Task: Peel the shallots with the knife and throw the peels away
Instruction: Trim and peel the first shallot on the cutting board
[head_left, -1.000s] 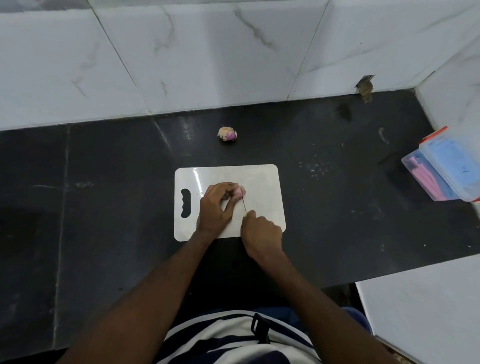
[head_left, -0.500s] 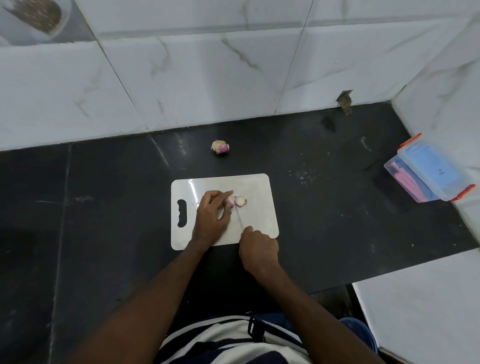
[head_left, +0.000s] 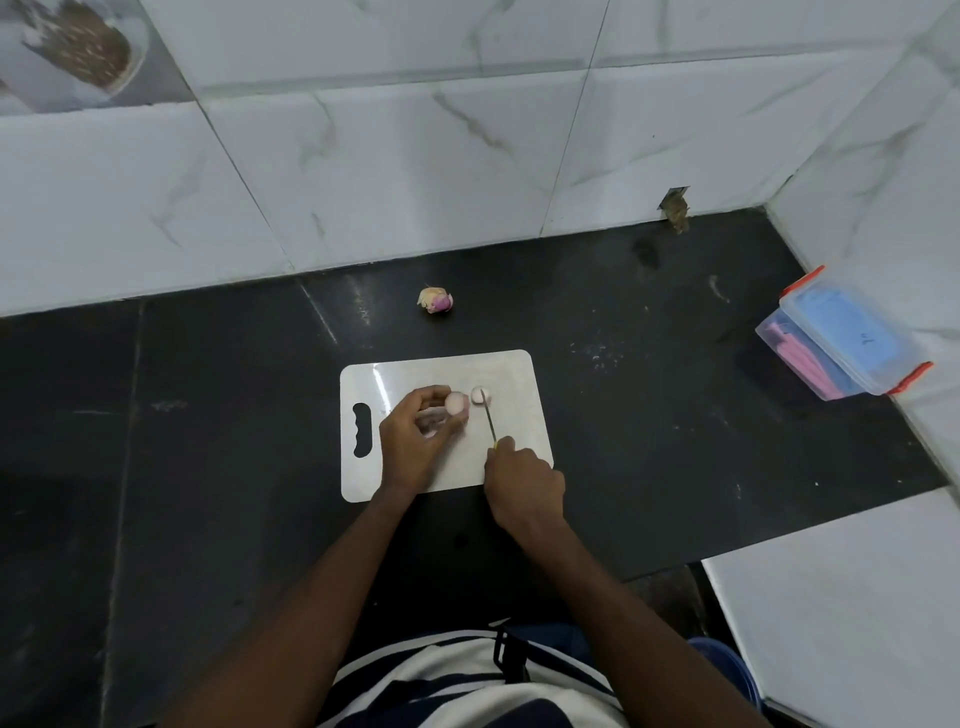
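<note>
A white cutting board (head_left: 514, 374) lies on the black counter. My left hand (head_left: 415, 441) grips a pinkish shallot (head_left: 457, 404) on the board, its pale cut face turned to the right. A small cut-off end piece (head_left: 480, 395) lies just right of it. My right hand (head_left: 524, 480) holds a small knife (head_left: 490, 423) by its handle at the board's front edge, and the thin blade points away from me toward the cut piece. Another shallot (head_left: 436, 301), with dry yellowish skin on it, sits on the counter behind the board.
A clear plastic box (head_left: 841, 338) with orange clips stands at the right by the side wall. White marble-look tiles (head_left: 415, 156) rise behind the counter. A white surface (head_left: 831, 613) is at the lower right.
The knife has cut through the shallot's end, and that piece now lies apart on the board. My left hand has drawn the shallot slightly left. The camera has tilted up.
</note>
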